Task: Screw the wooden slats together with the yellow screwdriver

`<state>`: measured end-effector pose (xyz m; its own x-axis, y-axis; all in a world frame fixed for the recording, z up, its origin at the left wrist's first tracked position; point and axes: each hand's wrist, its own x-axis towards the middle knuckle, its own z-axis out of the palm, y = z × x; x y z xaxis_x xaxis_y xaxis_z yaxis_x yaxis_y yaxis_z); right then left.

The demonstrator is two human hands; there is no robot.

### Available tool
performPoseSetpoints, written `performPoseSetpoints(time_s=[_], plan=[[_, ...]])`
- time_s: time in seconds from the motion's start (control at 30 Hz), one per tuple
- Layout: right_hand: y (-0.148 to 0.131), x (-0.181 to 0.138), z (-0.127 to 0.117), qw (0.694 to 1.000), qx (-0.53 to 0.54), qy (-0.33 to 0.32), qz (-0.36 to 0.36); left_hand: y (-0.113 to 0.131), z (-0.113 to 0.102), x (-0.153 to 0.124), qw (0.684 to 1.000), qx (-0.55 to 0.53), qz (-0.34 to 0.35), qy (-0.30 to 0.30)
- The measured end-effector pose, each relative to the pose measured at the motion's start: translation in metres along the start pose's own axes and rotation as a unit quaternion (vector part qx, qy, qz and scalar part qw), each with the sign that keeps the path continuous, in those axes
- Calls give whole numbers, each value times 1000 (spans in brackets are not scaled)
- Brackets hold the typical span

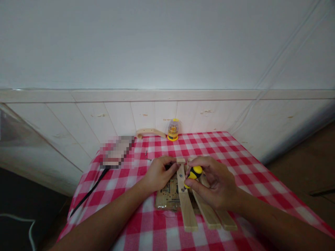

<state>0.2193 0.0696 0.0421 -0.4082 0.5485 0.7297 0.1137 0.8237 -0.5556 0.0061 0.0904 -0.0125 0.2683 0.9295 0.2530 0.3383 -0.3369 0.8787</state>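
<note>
My right hand [218, 181] is wrapped round a yellow and black screwdriver [195, 172], its lower end over a screw spot on the leftmost wooden slat [188, 212]. The tip is hidden from me. With thumb and fingers, my left hand [162, 171] grips the far end of that same slat. Two more wooden slats [209, 216] lie to its right, partly under my right hand. Dark screw heads or holes show on the slats. They rest across a flat brown, plastic-wrapped package [167, 195] on the table.
A red and white checked cloth [141, 230] covers the table. Against the wall stand a curved wooden piece [150, 131] and a clear-domed yellow bit set [173, 130]. Loose screws [147, 156] lie left of centre. A blurred-out object with a black strap [90, 191] sits at left.
</note>
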Motion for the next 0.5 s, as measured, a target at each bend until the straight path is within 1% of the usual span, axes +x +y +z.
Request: performPoseSetpoints(time_s=[0.3, 0.37, 0.5], plan=[[4, -3, 3, 999, -23, 27, 5, 2, 0, 0, 1000, -12, -3, 2], [6, -2, 3, 998, -36, 50, 12, 3, 0, 0, 1000, -5, -5, 7], [9, 2, 2, 994, -51, 89, 48, 3, 1, 0, 1000, 0, -11, 12]])
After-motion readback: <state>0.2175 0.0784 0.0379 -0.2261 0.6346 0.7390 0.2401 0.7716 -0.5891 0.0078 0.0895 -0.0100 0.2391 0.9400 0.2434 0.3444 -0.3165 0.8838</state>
